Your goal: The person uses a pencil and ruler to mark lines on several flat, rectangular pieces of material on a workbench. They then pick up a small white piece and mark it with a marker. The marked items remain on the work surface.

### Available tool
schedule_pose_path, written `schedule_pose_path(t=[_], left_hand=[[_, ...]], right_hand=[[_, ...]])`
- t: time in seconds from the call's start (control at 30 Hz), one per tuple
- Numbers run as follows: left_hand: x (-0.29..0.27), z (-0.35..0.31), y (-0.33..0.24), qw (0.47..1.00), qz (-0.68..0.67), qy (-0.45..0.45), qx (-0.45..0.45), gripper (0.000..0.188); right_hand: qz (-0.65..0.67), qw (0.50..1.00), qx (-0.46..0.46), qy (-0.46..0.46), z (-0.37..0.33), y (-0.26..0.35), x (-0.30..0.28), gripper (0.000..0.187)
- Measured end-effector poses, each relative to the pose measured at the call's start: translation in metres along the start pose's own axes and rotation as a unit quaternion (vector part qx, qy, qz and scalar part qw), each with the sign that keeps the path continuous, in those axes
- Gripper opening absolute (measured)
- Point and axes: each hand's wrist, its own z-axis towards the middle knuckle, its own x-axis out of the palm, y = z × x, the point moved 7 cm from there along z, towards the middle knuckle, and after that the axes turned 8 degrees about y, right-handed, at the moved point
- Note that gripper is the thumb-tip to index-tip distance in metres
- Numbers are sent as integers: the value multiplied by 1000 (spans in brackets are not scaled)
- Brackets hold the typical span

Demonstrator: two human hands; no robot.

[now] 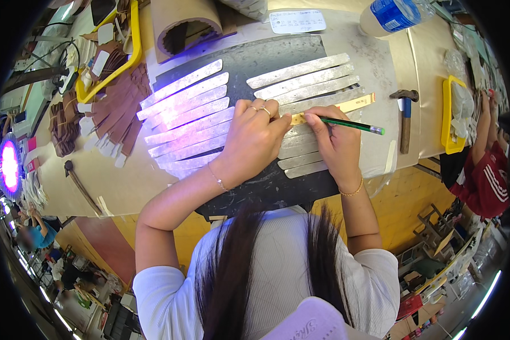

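My right hand (339, 143) grips a green pencil (351, 123), its eraser end pointing right and its tip hidden by my fingers. A yellow ruler (354, 104) lies across the right group of silvery strips (303, 73). My left hand (255, 136), fingers bent and closed, holds the ruler's left end down, and my right fingers touch it too. Another group of silvery strips (190, 107) fans out left of my left hand, partly washed in violet light. Both groups rest on a dark board (289, 50).
Brown strips (124, 99) lie at the left by a yellow tray (136, 39). A hammer (406, 122) lies right of the board, and another tool with a long handle (82, 187) at the left. A bottle (391, 17) stands far right, near a second yellow tray (449, 116). Other people work at both sides.
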Motion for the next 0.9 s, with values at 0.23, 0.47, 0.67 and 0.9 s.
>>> schedule_pose_path(t=[0.23, 0.47, 0.67, 0.9], left_hand=[[0, 0, 0, 1000, 11, 6, -3, 12], [0, 1, 0, 1000, 10, 11, -4, 13], [-4, -7, 1, 1000, -27, 6, 1, 15], [-2, -17, -2, 999, -31, 13, 7, 16]], right_hand=[[-37, 999, -17, 8, 3, 1, 3, 12], [7, 999, 34, 3, 3, -6, 0, 14], [155, 983, 28, -97, -10, -22, -12, 20], [135, 988, 9, -75, -19, -10, -19, 23]])
